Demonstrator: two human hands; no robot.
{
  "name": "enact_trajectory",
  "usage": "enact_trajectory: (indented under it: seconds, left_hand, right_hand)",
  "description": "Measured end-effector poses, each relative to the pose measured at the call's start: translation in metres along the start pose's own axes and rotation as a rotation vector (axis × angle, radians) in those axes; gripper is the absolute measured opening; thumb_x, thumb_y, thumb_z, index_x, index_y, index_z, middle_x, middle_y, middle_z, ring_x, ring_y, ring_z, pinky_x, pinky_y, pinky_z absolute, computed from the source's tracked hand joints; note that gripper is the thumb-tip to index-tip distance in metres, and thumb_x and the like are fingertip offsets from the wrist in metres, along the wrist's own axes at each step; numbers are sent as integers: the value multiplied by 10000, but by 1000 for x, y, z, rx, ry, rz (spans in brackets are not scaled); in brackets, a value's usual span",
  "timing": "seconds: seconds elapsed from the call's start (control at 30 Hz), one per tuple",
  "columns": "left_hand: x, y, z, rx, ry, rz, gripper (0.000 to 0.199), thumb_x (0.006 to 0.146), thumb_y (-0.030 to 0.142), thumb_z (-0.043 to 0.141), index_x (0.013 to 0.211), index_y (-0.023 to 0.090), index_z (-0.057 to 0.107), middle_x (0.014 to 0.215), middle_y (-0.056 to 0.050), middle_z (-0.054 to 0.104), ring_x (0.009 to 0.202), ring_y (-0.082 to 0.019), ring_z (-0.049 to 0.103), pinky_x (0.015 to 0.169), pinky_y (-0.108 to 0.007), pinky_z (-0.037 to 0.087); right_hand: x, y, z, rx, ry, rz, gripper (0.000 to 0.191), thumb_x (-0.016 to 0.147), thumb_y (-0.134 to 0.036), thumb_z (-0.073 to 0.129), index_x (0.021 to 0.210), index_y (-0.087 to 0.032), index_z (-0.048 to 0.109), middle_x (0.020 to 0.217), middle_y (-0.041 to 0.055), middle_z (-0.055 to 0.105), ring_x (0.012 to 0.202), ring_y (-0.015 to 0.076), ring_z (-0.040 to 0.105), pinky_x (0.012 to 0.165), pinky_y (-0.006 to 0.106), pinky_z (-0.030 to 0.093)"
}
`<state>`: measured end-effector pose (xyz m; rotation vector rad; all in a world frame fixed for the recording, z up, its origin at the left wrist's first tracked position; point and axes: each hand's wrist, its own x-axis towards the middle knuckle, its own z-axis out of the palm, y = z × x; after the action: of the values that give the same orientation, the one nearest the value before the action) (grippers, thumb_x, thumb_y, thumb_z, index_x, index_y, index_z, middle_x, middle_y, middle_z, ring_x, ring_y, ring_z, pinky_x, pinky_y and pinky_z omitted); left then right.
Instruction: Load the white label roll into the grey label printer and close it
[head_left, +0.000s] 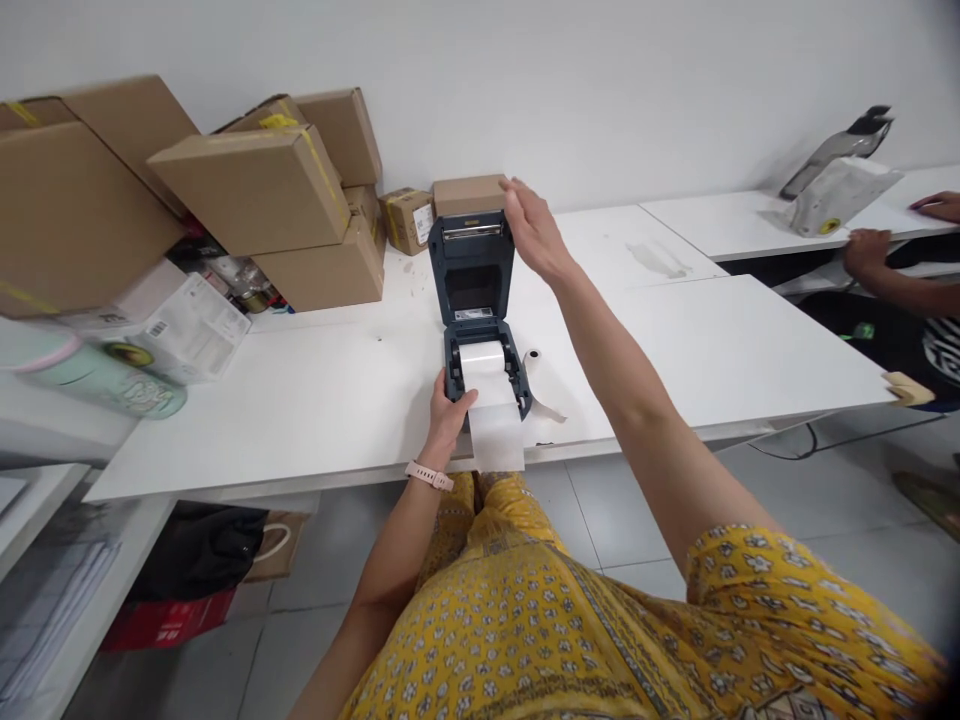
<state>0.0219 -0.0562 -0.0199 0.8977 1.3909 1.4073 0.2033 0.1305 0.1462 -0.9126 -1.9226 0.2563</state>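
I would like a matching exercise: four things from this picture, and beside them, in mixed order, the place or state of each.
1. Lid
2. Right hand
3. Left hand
4. Band

A. Pink, around a wrist
B. At the printer's side, thumb over paper
C. Standing open
D. At the lid's edge

Pairs: 1-C, 2-D, 3-B, 4-A

Lighting: bright, even and neutral; it seemed to fall from above. Shadows: soft and faint on the white tabletop (322,400) beside the printer (478,326); deeper dark lay below, around the black bag (195,550). Glare: slight; a metal strip (472,232) gleamed. Focus: centre fairly crisp, margins softer. Distortion: wide-angle; the leftmost carton (67,210) and yellow sleeve (795,600) were stretched; right-hand corners darkened.
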Motion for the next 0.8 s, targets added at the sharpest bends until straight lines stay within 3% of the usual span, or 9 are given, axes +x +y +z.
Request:
enact_trajectory:
  seconds: [0.1, 0.17, 0.23, 0.4, 0.5, 0.6, 0.7, 0.8]
  left_hand:
    - [-2, 0, -1, 8, 16, -13, 827, 729, 234, 824, 1489, 214, 499, 1521, -136, 600, 1394, -304, 586, 1175, -452, 471]
    - [-7, 0, -2, -2, 19, -30, 826, 719, 238, 839, 1476, 210, 510, 1511, -144, 607, 1388, -312, 591, 1179, -464, 465]
    - [-16, -1, -4, -26, 21, -58, 833, 717, 265, 853, 1473, 213, 508, 1497, -147, 617, 1366, -316, 609, 1172, -474, 472]
    - [-40, -6, -4, -73, -19, -91, 893, 724, 349, 873, 1504, 210, 462, 1472, -162, 633, 1355, -332, 617, 1159, -486, 487]
    - [-47, -10, -3, -97, -22, -51, 996, 706, 386, 895, 1551, 221, 394, 1561, -163, 555, 1447, -324, 539, 1205, -455, 446]
    - [-50, -14, -2, -122, -43, -1, 1095, 678, 431, 917, 1586, 249, 332, 1646, -158, 450, 1516, -311, 459, 1237, -437, 407]
    - [-53, -20, -2, -122, -80, 58, 1128, 660, 459, 928, 1592, 262, 324, 1658, -165, 424, 1536, -303, 430, 1251, -437, 383]
    - [-56, -24, -4, -102, -89, 64, 1177, 634, 469, 944, 1607, 294, 305, 1646, -150, 444, 1532, -299, 434, 1255, -440, 374]
  right_hand:
    - [50, 14, 12, 42, -135, 39, 985, 946, -870, 132, 1400, -141, 614, 1471, 159, 634, 1478, 335, 494, 1254, 586, 317]
    - [56, 12, 12, 71, -212, 50, 994, 934, -883, 149, 1315, -125, 668, 1388, 171, 686, 1384, 340, 581, 1212, 579, 379]
    - [41, 2, 4, 87, -225, 41, 970, 946, -869, 152, 1284, -134, 687, 1353, 165, 707, 1331, 327, 620, 1187, 559, 416]
    - [-58, -39, -11, -18, -126, -74, 736, 1071, -670, 143, 1454, -229, 591, 1540, 101, 586, 1447, 257, 528, 1232, 489, 399]
    - [-132, -51, -4, -169, -96, -127, 624, 1099, -519, 145, 1550, -273, 500, 1671, 71, 433, 1536, 233, 425, 1251, 472, 393]
    - [-191, -47, 8, -257, -147, -136, 584, 1092, -436, 193, 1563, -276, 499, 1673, 65, 428, 1584, 254, 351, 1254, 502, 391]
    - [-224, -39, 18, -236, -183, -149, 564, 1078, -411, 258, 1536, -252, 546, 1636, 84, 483, 1577, 290, 362, 1242, 540, 402]
    - [-238, -36, 26, -185, -166, -118, 565, 1064, -420, 274, 1511, -261, 580, 1567, 82, 565, 1539, 305, 421, 1228, 565, 415]
